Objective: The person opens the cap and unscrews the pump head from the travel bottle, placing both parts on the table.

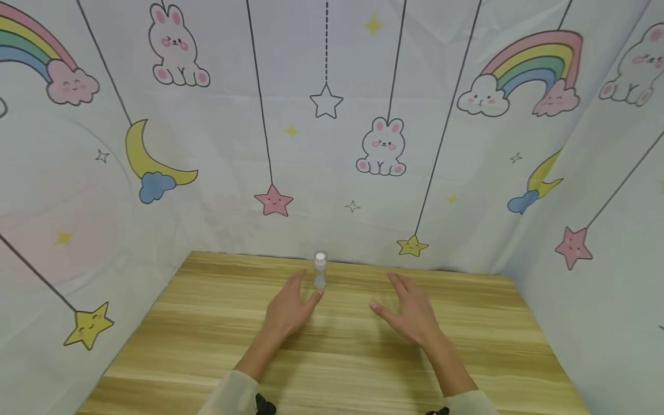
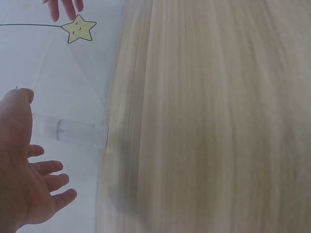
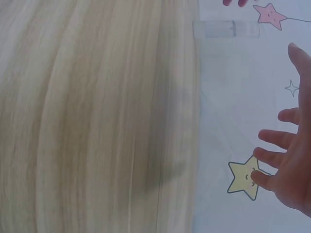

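Near the table's back edge stands a small clear cylindrical bottle (image 1: 320,272), upright, with a ring-like seam below its top. My left hand (image 1: 288,306) is just beside it, thumb and fingers spread apart; the left wrist view shows the bottle (image 2: 80,132) beyond the gap between thumb and fingers. No grip on it shows, and whether any fingertip touches it I cannot tell. To the right, apart from the bottle, my right hand (image 1: 412,311) hovers over the table with its thumb spread from extended fingers. It holds nothing, as the right wrist view of this hand (image 3: 291,160) also shows.
Under both hands lies a wood-grain table (image 1: 353,363). White cloth (image 1: 332,230) printed with stars, rabbits and rainbows hangs behind the table's back edge and along both sides.
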The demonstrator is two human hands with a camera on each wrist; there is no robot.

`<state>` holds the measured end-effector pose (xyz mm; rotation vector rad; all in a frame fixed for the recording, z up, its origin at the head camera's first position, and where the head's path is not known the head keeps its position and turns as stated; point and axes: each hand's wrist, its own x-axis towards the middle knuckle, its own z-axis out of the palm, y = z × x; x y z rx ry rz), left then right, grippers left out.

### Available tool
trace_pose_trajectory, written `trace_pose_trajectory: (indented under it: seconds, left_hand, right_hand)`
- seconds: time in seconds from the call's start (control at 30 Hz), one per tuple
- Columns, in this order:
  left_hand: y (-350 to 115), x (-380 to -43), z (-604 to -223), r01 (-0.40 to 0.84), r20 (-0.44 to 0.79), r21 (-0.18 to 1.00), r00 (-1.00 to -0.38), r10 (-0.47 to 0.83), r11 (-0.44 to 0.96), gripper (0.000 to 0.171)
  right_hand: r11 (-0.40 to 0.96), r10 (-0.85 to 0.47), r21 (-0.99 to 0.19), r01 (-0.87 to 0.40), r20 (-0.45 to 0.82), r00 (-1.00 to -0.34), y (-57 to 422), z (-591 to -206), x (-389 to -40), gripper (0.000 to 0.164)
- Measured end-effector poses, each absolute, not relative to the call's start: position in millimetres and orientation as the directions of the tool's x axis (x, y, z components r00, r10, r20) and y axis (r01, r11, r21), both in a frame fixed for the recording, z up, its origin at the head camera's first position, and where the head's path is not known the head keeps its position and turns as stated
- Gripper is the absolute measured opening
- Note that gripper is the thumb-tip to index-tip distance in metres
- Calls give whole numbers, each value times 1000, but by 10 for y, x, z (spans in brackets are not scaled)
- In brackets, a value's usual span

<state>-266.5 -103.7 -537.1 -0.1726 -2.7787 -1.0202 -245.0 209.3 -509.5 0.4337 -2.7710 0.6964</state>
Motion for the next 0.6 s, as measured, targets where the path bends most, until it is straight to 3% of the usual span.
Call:
trace_pose_trajectory:
  seconds: [0.6]
  left_hand:
    - [-1049, -2697, -5405, 131, 159, 745, -987, 17, 654, 78]
  right_hand:
    - [826, -206, -445, -346, 333, -920, 1973, -5110, -2479, 90]
